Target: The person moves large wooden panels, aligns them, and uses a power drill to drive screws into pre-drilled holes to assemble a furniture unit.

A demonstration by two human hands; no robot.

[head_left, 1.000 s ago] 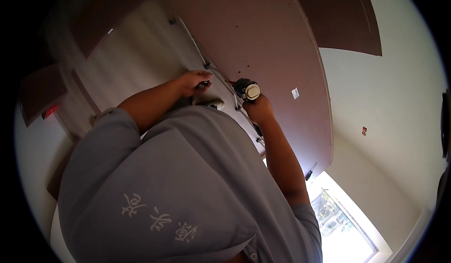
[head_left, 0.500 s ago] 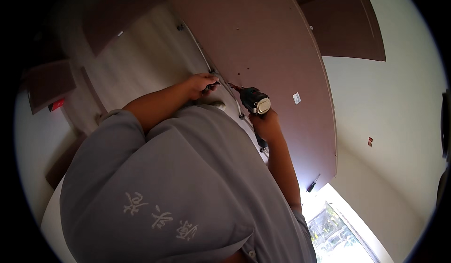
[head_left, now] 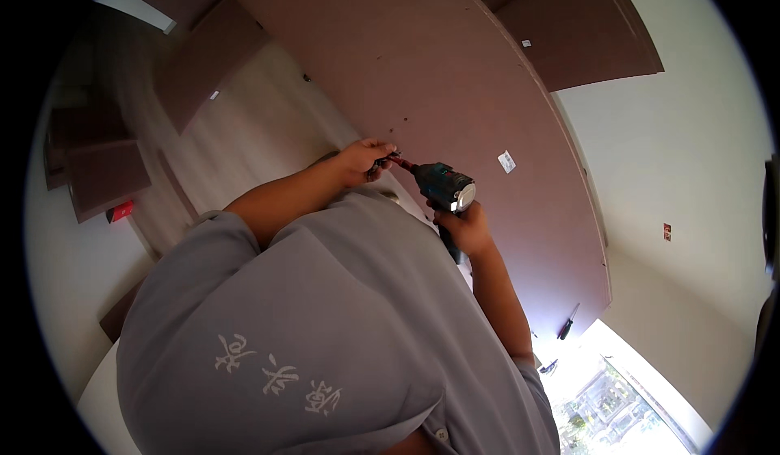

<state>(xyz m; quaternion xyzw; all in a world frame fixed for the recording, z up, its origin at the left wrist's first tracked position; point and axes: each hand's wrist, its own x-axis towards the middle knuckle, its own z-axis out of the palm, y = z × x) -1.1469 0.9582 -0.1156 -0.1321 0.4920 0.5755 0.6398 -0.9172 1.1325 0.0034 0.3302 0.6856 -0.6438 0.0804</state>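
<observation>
My right hand (head_left: 465, 226) is wrapped round the grip of a black and teal cordless drill (head_left: 445, 185). The drill points left, and its reddish bit (head_left: 401, 162) reaches the fingertips of my left hand (head_left: 367, 161). Those fingers are closed in a pinch around small dark pieces, too small to name. Both hands are over the near left edge of a large brown panel (head_left: 479, 106), which has a few small dark holes beside the bit. Whether the bit touches what my left fingers hold, I cannot tell.
A screwdriver (head_left: 567, 325) lies at the panel's right end, near a bright window (head_left: 609, 406). A white label (head_left: 507, 162) is stuck on the panel. More brown boards (head_left: 207, 61) lie on the floor to the left, and another board (head_left: 573, 28) is at the far right.
My left fingers and the drill's tip have come together, where a gap stood between them before. The view has shifted a little, and the drill is turned slightly.
</observation>
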